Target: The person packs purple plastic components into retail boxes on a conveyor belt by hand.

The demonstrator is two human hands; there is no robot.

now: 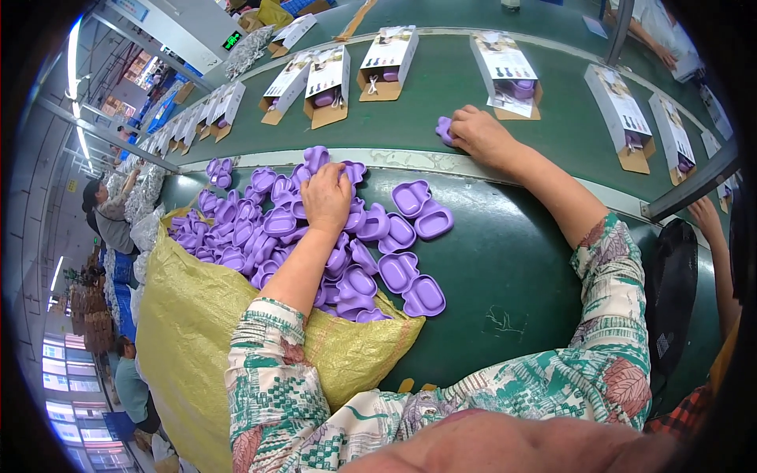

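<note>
A heap of purple molded pieces [278, 222], each with shallow rounded hollows like small trays, spills from a yellow woven sack [189, 315] on the left of the green table. At the heap's far edge my left hand [326, 199] is closed on a purple piece [317, 157], partly hidden by the fingers. My right hand [479, 135] reaches over the metal rail and pinches another purple piece [444, 131] just above the green conveyor. Several loose pieces, such as one pair of trays [424, 293], lie right of the heap.
Printed white boxes with brown flaps, such as one box [509, 71] holding a purple item, stand along the conveyor [430, 87]. A metal rail [402, 161] divides it from my table. At right are a black bag [670, 296] and another person's arm [710, 225].
</note>
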